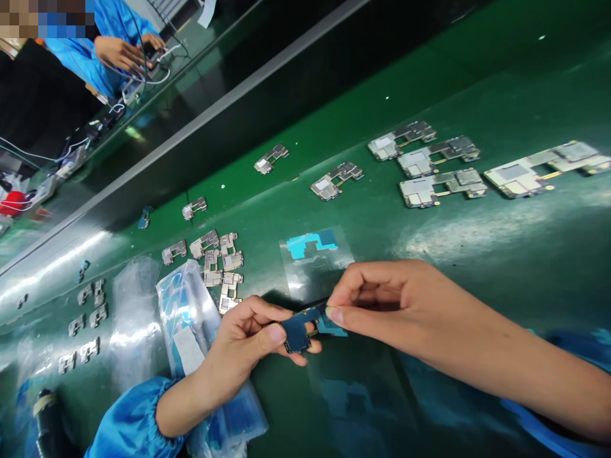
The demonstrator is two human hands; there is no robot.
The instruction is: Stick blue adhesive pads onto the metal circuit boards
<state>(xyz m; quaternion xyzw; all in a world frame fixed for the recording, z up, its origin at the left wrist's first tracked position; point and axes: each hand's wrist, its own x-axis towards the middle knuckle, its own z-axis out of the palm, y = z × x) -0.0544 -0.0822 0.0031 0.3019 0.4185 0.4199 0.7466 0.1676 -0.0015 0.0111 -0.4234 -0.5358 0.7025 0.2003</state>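
Observation:
My left hand [248,343] pinches a small circuit board [298,331] between thumb and fingers, just above the green work surface [363,210]. My right hand [382,299] comes in from the right and presses a blue sticker [330,324] onto the board's right end with thumb and fingertips. Behind both hands lies a clear backing sheet [315,261] with one more blue sticker [311,243] on it.
Several bare boards lie in rows at the upper right [442,168] and in a cluster at centre left [222,264]. A clear bag of sticker sheets [188,318] lies by my left wrist. Another person's hands [125,51] work across the belt, far left.

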